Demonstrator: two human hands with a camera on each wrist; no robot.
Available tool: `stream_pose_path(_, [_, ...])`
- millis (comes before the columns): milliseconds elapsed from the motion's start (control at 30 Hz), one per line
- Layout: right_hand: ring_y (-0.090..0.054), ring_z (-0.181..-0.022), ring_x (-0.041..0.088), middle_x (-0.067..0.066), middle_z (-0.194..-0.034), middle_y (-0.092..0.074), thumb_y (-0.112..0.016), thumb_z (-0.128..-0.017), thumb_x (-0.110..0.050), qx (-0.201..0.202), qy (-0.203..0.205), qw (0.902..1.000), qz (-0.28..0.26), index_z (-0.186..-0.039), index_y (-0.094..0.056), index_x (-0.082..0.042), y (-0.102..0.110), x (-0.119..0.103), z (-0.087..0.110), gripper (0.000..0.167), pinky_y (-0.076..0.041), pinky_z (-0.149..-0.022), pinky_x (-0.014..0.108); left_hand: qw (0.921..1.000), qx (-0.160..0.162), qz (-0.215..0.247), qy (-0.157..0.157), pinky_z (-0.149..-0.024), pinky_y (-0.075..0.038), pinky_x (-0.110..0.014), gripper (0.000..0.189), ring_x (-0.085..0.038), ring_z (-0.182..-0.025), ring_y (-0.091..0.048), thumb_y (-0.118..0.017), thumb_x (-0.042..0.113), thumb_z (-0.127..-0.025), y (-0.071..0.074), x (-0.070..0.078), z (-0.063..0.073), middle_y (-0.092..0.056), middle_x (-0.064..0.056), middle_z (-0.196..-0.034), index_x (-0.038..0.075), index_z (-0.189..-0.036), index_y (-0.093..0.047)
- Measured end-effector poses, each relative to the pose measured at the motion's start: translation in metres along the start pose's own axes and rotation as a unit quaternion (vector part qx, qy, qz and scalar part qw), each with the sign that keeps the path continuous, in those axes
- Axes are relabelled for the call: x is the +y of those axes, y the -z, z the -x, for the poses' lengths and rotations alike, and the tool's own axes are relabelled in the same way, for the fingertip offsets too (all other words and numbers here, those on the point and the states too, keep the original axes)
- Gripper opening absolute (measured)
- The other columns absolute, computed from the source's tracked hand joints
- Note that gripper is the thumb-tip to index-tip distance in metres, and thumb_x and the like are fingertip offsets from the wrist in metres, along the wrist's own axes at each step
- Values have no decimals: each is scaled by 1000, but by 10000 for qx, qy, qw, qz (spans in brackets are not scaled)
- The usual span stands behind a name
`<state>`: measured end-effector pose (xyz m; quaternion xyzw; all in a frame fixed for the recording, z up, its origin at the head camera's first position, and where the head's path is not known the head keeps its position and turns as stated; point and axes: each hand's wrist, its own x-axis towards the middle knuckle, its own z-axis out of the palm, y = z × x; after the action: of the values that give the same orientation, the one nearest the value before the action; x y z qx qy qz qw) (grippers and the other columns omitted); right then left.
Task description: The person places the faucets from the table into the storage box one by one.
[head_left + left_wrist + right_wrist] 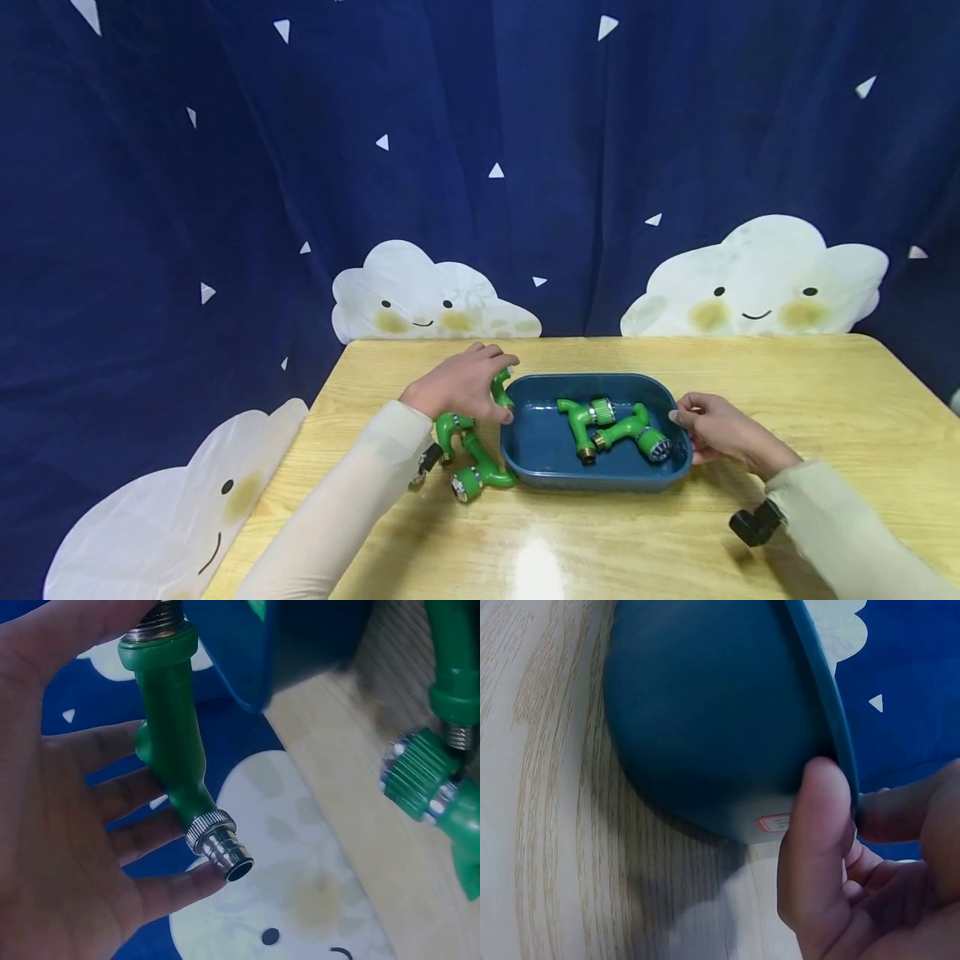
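My left hand (463,382) holds a green faucet (171,712) beside the left end of a dark blue tub (585,481). The faucet has a threaded brass end near the thumb and a silver ridged nozzle that points toward the little finger in the left wrist view. At the tub's right end my right hand (723,429) pinches the rim between thumb and fingers. Inside the tub lie two green faucets, one upright in view (580,429) and one slanting (626,429).
On the wooden table (825,400), left of the tub, lie more green faucets (487,468), partly under the left forearm. A small label (774,823) sticks to the tub's outer wall. Behind the table hangs a blue curtain (450,167) with white clouds and triangles.
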<state>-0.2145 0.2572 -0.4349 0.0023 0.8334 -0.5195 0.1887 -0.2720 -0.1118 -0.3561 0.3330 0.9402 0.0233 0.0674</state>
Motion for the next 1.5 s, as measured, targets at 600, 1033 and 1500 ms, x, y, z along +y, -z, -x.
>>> stream_pose_path(600, [-56, -60, 11, 0, -67, -47, -41, -106, -15, -55, -61, 10000, -16, -106, -46, 4, 1, -1, 1, 20, -58, -58, 28, 9966, 58, -382, -733, -104, -48, -38, 83, -21, -129, -48, -73, 53, -80, 2, 39, -12, -51, -3, -145, 19, -150, -44])
stream_pose_path(1033, [-63, -66, 13, 5, -81, -57, -41, -106, -14, 14, -36, 10000, -4, -104, -46, 4, 0, -3, 2, 19, -58, -59, 30, 9959, -324, -358, -771, -106, -48, -38, 81, -20, -132, -46, -72, 53, -82, -10, 58, -23, -47, -1, -149, 24, -151, -42])
stream_pose_path(1500, [-65, -67, 13, 6, -82, -59, -41, -106, -15, -41, 5, 10000, -27, -105, -46, 4, 1, 0, -1, 19, -59, -59, 31, 9935, -578, -664, -724, -105, -48, -38, 83, -20, -133, -46, -75, 56, -80, -15, 65, -29, -47, 0, -150, 25, -150, -43])
